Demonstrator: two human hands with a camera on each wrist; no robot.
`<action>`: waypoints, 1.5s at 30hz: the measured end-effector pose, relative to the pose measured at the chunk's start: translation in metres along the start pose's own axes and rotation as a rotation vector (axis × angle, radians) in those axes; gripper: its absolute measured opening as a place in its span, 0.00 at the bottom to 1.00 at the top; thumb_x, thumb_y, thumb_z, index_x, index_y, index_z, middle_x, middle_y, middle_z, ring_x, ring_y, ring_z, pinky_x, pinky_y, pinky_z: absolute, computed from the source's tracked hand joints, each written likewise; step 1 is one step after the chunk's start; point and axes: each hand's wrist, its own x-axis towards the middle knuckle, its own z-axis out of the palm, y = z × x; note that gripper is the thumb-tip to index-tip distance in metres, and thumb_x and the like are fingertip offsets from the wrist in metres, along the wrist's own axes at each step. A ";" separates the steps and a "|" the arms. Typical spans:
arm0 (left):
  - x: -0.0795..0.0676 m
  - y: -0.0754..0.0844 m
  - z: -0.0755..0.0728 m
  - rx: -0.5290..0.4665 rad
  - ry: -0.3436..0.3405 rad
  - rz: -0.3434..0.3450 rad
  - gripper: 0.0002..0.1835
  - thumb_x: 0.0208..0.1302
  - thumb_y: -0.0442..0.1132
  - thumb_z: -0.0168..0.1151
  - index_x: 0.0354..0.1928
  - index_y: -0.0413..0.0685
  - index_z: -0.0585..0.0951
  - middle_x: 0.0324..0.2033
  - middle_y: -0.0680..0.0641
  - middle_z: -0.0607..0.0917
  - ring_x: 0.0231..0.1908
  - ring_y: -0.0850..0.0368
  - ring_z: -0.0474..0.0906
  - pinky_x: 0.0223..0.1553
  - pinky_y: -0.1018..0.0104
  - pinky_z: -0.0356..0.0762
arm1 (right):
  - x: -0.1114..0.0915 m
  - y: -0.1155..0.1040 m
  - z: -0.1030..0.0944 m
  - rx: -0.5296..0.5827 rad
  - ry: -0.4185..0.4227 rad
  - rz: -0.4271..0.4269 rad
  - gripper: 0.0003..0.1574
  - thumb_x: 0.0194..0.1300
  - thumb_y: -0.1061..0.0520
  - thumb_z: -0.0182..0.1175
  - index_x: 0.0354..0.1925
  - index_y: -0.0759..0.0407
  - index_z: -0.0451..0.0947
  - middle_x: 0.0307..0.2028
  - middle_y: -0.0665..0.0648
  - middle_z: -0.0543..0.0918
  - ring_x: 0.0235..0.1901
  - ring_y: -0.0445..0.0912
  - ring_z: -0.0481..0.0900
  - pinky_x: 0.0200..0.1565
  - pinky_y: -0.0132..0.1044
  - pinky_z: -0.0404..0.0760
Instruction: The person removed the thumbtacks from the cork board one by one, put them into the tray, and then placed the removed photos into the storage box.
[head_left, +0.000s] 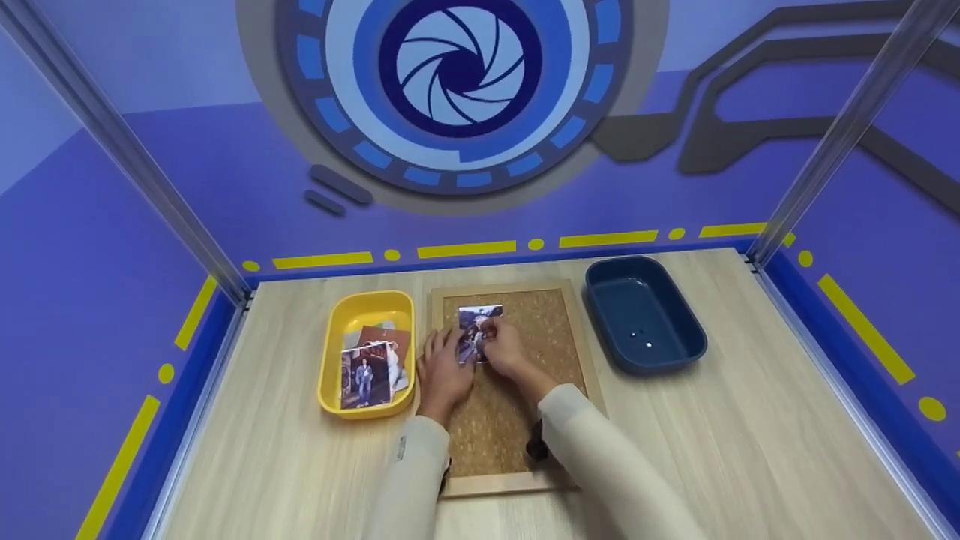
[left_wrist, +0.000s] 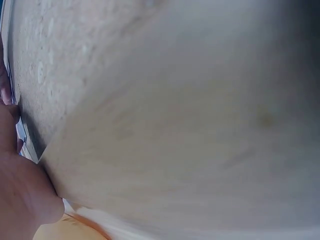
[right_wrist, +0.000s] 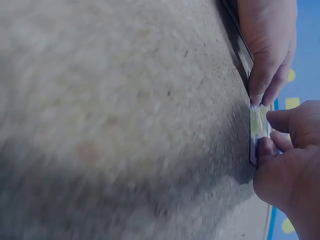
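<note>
A printed photo overlaps the upper part of a wood-framed cork board. My left hand grips the photo's left edge, with its thumb on the lower left part and the other fingers spread toward the frame. Across the photo's right side, my right hand has curled fingers, thumb and fingertips close together on the picture. Whether something small sits between those fingertips I cannot tell. In the right wrist view both hands meet at the photo, which appears nearly edge-on. The left wrist view is mostly filled by sleeve and cork.
Left of the board, a yellow tray holds several photos. A dark blue tray with a few small bright spots inside stands on the right. Printed purple panels enclose the wooden table behind and at both sides.
</note>
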 end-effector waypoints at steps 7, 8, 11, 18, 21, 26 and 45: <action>0.001 -0.004 0.004 0.004 -0.024 -0.018 0.35 0.72 0.46 0.64 0.80 0.55 0.70 0.82 0.47 0.65 0.85 0.40 0.49 0.83 0.31 0.47 | 0.008 0.001 0.006 -0.109 0.002 -0.019 0.20 0.62 0.75 0.59 0.53 0.74 0.78 0.48 0.69 0.84 0.50 0.57 0.83 0.60 0.54 0.84; 0.001 -0.004 0.004 0.005 -0.025 -0.019 0.35 0.71 0.46 0.64 0.80 0.55 0.70 0.82 0.47 0.65 0.85 0.40 0.49 0.83 0.31 0.47 | 0.009 0.001 0.007 -0.118 0.001 -0.019 0.19 0.62 0.75 0.59 0.53 0.74 0.78 0.47 0.69 0.84 0.49 0.56 0.82 0.59 0.53 0.84; 0.000 -0.006 0.002 0.009 -0.019 -0.018 0.36 0.71 0.46 0.64 0.80 0.55 0.70 0.82 0.46 0.65 0.85 0.40 0.49 0.82 0.30 0.48 | 0.014 0.000 0.010 -0.117 0.001 -0.004 0.17 0.64 0.75 0.58 0.51 0.74 0.77 0.45 0.68 0.83 0.45 0.53 0.80 0.55 0.50 0.84; 0.001 -0.004 -0.001 0.000 -0.020 -0.004 0.37 0.69 0.45 0.64 0.79 0.55 0.70 0.82 0.46 0.65 0.85 0.38 0.49 0.82 0.29 0.48 | 0.025 -0.008 0.013 -0.076 0.062 0.053 0.16 0.68 0.74 0.59 0.54 0.74 0.76 0.45 0.67 0.83 0.43 0.49 0.78 0.52 0.48 0.85; 0.003 -0.004 0.001 0.009 -0.027 0.000 0.37 0.70 0.46 0.63 0.81 0.56 0.68 0.83 0.46 0.64 0.85 0.39 0.48 0.82 0.30 0.47 | 0.027 -0.009 0.011 -0.074 0.078 0.089 0.19 0.71 0.72 0.59 0.59 0.74 0.74 0.48 0.68 0.83 0.46 0.52 0.81 0.55 0.49 0.85; 0.002 -0.002 0.000 0.010 -0.039 -0.013 0.37 0.72 0.46 0.63 0.82 0.57 0.66 0.83 0.47 0.63 0.86 0.40 0.48 0.83 0.29 0.46 | 0.029 -0.010 0.011 -0.099 0.052 0.144 0.26 0.75 0.69 0.55 0.69 0.70 0.69 0.60 0.70 0.82 0.61 0.59 0.82 0.67 0.52 0.83; -0.001 0.000 -0.001 -0.009 -0.011 0.015 0.32 0.72 0.44 0.65 0.77 0.52 0.73 0.80 0.43 0.67 0.84 0.37 0.51 0.81 0.29 0.51 | 0.041 -0.005 0.012 -0.057 0.105 0.166 0.19 0.70 0.72 0.54 0.58 0.69 0.77 0.53 0.66 0.83 0.54 0.54 0.82 0.61 0.50 0.84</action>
